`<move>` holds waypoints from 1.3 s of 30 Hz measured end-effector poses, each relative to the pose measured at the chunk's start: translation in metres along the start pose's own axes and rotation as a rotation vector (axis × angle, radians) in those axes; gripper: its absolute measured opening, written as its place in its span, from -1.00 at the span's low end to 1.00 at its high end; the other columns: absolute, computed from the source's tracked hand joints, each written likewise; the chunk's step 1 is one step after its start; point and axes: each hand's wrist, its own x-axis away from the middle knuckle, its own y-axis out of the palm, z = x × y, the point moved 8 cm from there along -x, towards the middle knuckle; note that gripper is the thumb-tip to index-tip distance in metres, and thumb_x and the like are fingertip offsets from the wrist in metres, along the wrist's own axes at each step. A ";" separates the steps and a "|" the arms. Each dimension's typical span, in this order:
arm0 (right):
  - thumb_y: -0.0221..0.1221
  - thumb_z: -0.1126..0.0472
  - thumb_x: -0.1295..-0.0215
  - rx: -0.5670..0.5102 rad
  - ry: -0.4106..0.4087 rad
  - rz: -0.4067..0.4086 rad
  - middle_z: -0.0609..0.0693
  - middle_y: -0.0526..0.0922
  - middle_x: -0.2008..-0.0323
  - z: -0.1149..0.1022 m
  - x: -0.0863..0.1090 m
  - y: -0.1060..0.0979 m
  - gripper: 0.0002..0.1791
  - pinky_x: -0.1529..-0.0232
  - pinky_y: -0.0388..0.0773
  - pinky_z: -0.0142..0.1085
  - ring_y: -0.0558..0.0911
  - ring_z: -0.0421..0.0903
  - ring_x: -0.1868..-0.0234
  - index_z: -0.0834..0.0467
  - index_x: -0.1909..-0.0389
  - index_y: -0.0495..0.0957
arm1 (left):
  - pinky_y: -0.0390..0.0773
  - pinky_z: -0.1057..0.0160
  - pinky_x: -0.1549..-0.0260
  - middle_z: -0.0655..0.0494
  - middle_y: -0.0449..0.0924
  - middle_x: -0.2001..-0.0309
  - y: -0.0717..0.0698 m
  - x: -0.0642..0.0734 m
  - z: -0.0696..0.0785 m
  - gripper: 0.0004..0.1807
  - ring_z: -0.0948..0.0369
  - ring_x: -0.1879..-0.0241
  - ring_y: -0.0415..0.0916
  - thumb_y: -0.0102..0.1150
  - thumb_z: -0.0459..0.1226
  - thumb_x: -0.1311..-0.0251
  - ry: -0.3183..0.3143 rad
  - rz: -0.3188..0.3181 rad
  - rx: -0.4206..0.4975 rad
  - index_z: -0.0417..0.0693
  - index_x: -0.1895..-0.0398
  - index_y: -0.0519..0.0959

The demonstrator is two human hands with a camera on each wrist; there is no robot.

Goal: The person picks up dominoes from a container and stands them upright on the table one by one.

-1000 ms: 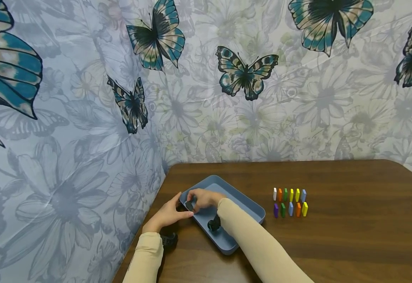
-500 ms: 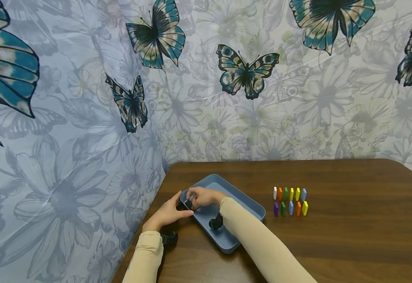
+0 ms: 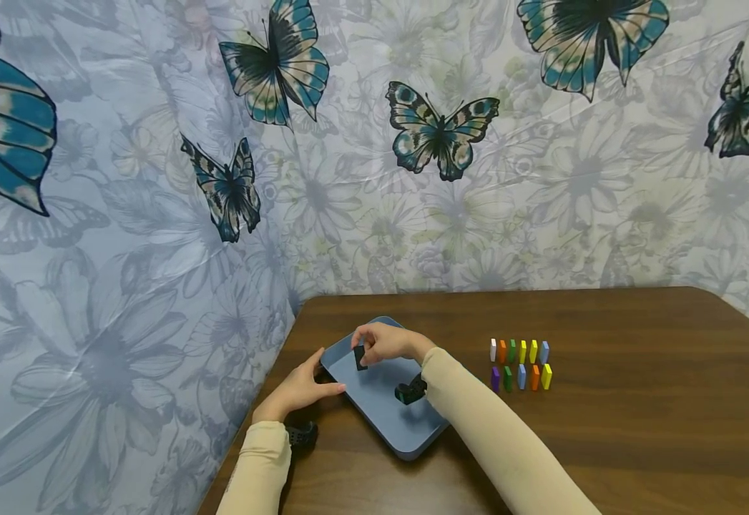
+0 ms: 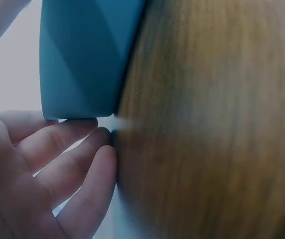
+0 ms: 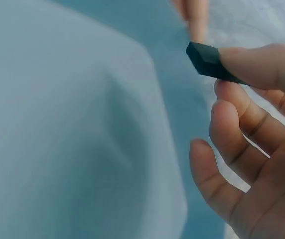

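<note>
In the head view, a blue-grey tray [image 3: 380, 415] lies slantwise on the table. My left hand [image 3: 298, 390] holds its left corner, the thumb along the near side and the fingers at the far one; in the left wrist view, fingertips touch the outer wall of the tray [image 4: 82, 59]. Over the tray's left part, my right hand [image 3: 390, 342] pinches a small black domino-like block [image 3: 359, 357] between thumb and fingers. The right wrist view shows the black block [image 5: 205, 59] clear of the tray floor, its other fingers loosely bent.
Several small coloured blocks stand upright in two rows right of the tray, among them a white block [image 3: 493, 350] and a purple block [image 3: 495, 379]. Behind the wooden table [image 3: 638, 400] hangs a butterfly-patterned cloth [image 3: 348, 236].
My right hand has moved up and right from the tray's left corner, carrying the black block. My left hand stays at the corner. The head view has shifted slightly.
</note>
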 end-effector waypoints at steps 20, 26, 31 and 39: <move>0.35 0.41 -0.22 -0.063 -0.188 0.119 -0.06 0.38 0.44 -0.038 0.110 -0.043 -0.71 0.29 0.52 -0.36 0.42 -0.15 0.40 0.25 0.23 0.38 | 0.41 -0.23 -0.27 -0.32 0.08 -0.54 0.001 0.000 0.002 0.24 -0.24 -0.45 0.21 0.41 0.16 -0.09 -0.009 -0.006 0.000 -0.14 -0.63 -0.12; 0.37 0.28 -0.25 -0.013 -0.206 0.201 0.07 0.64 0.23 -0.022 0.161 -0.067 -0.69 0.19 0.61 -0.31 0.63 -0.11 0.25 0.27 0.22 0.39 | 0.41 -0.24 -0.27 -0.34 0.07 -0.53 0.004 0.000 0.000 0.25 -0.25 -0.45 0.22 0.41 0.18 -0.09 -0.007 -0.002 -0.005 -0.15 -0.63 -0.12; 0.33 0.24 -0.30 0.012 -0.190 0.294 0.17 0.70 0.09 -0.001 0.212 -0.094 -0.70 0.17 0.67 -0.24 0.71 -0.08 0.15 0.29 0.20 0.40 | 0.42 -0.24 -0.26 -0.34 0.07 -0.53 0.005 0.000 0.000 0.25 -0.24 -0.45 0.22 0.40 0.20 -0.08 -0.004 -0.004 -0.008 -0.15 -0.63 -0.12; 0.30 0.22 -0.33 0.083 -0.059 0.463 0.16 0.71 0.16 0.042 0.280 -0.136 -0.69 0.19 0.69 -0.28 0.72 -0.09 0.21 0.34 0.05 0.52 | 0.41 -0.24 -0.27 -0.34 0.05 -0.54 0.002 0.002 0.003 0.26 -0.24 -0.45 0.21 0.39 0.20 -0.09 -0.010 -0.005 -0.013 -0.13 -0.63 -0.14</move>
